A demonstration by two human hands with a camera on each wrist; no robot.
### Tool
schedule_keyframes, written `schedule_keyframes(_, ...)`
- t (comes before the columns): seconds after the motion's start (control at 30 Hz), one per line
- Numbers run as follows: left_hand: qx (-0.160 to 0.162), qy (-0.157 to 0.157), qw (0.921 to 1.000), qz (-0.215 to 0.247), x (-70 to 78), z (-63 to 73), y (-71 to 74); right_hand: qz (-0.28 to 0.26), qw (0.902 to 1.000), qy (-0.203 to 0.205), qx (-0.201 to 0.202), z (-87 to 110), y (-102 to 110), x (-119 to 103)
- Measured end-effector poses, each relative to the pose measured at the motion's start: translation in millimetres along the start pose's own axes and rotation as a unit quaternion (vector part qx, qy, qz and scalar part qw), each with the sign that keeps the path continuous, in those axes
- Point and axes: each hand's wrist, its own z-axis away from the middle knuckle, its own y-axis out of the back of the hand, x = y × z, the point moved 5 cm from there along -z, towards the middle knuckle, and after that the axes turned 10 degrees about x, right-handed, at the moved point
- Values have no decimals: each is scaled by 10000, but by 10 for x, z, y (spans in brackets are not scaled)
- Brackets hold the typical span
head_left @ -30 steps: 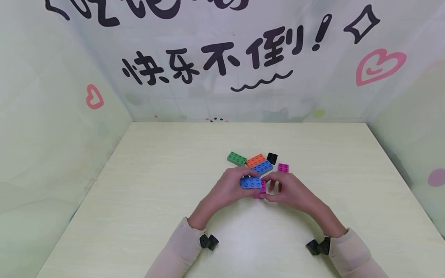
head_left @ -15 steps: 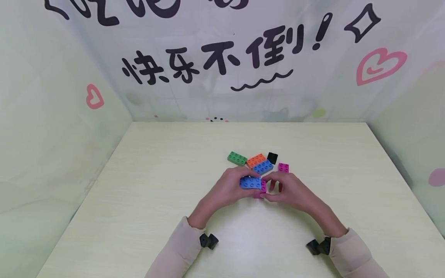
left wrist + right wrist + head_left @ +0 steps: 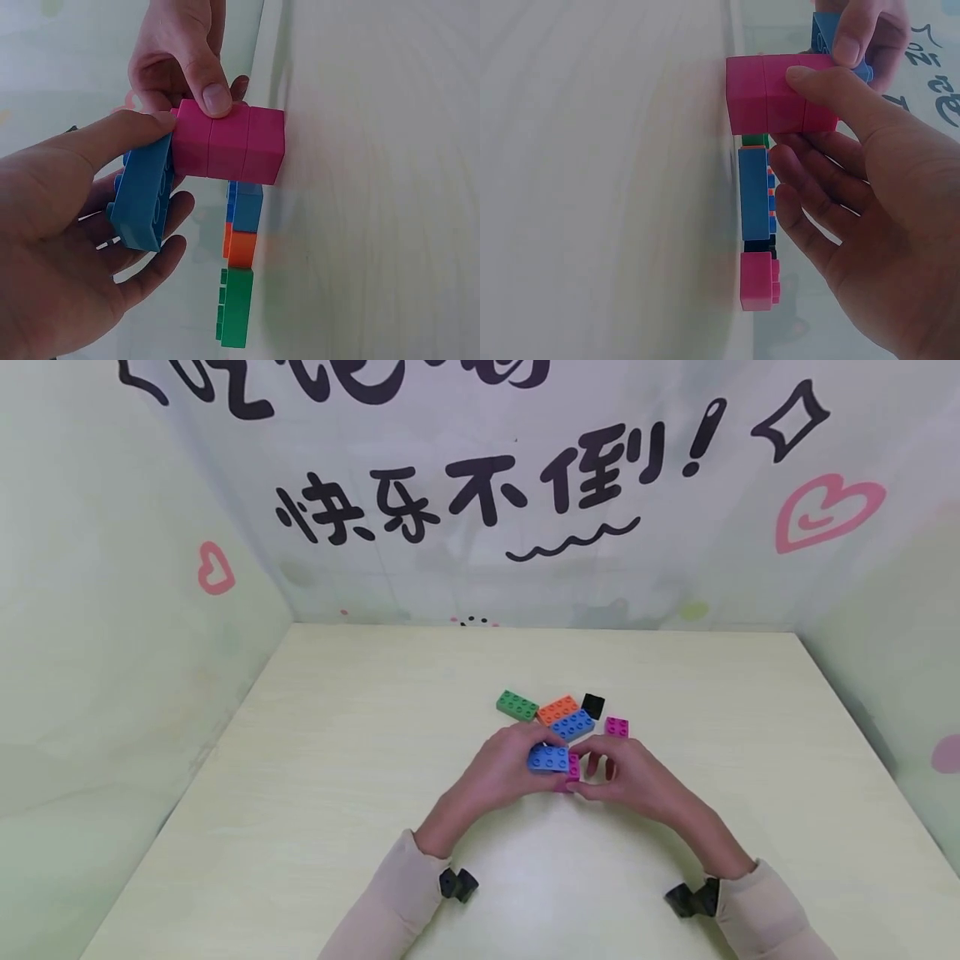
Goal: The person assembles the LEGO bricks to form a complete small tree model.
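Note:
Between thumb and fingers, my left hand (image 3: 504, 770) holds a blue toy building brick (image 3: 549, 759), its studs facing up in the head view. My right hand (image 3: 637, 781) pinches a stack of three magenta bricks (image 3: 780, 97), thumb on the near side. In the left wrist view the blue brick (image 3: 142, 195) slants against the top end of the magenta stack (image 3: 229, 141), and my left thumb tip lies right at that edge. The far side of the stack, with the right fingertips behind it, is hidden in that view.
Behind the hands lie a green brick (image 3: 517, 705), an orange brick (image 3: 557, 710), another blue brick (image 3: 573, 725), a small black brick (image 3: 593, 706) and a small magenta brick (image 3: 617, 727). A printed cloth wall (image 3: 420, 585) rises behind the pale table (image 3: 360, 693).
The head view has shifted slightly, so the whole scene sits a little further right and lower. Both hands keep their holds on the bricks, with hardly any movement.

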Motion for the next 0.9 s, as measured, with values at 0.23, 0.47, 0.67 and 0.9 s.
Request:
schedule_keyframes(0.23, 100, -110, 9997, -196, 12, -8, 1, 1409, 9873, 677, 267, 14, 79, 28)
schedule_keyframes(0.47, 87, -159, 9997, -160, 10, -5, 3, 2368, 9651, 1075, 296, 20, 102, 69)
schedule_keyframes(0.67, 149, -141, 9998, -30, 12, 1, 2, 2624, 9558, 1132, 695, 0, 150, 24)
schedule_keyframes(0.9, 127, -172, 9998, -18, 16, -8, 2, 2617, 9589, 1011, 433, 11, 121, 57)
